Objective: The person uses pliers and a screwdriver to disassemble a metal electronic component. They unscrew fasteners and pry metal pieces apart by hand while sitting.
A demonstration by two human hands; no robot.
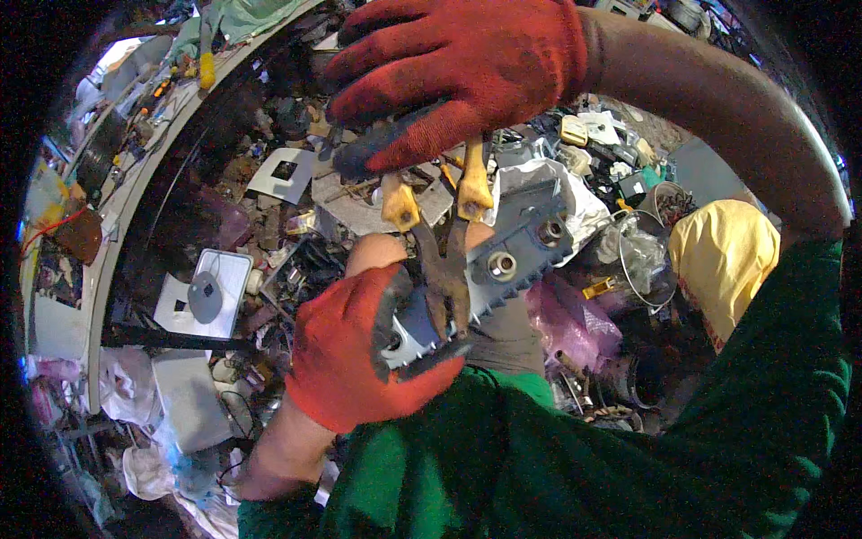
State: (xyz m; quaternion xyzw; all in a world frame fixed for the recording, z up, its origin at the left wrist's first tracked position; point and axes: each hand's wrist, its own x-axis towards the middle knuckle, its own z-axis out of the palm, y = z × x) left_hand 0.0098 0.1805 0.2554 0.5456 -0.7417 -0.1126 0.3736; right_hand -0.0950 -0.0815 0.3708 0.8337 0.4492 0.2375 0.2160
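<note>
A grey finned metal housing [521, 242] with round threaded metal fittings lies slantwise in front of me. My left hand [359, 350], in a red glove with dark fingertips, is closed around its near left end. Worn pliers [440, 269] with yellow grips stand over the housing, their rusty jaws against its edge beside my left fingers. My right hand [458, 76], also red-gloved, lies across the upper handles with its fingers pointing left. Its palm side and the handle ends are hidden beneath it.
Scrap surrounds me: white plates [283, 175], a grey disc [205, 296], pink plastic wrap [570, 319] and a wire-handled bucket [669, 202]. A yellow cloth-like bundle [723, 256] is at my right. A bench edge [135, 216] curves along the left, with a yellow-handled tool [207, 70] on it.
</note>
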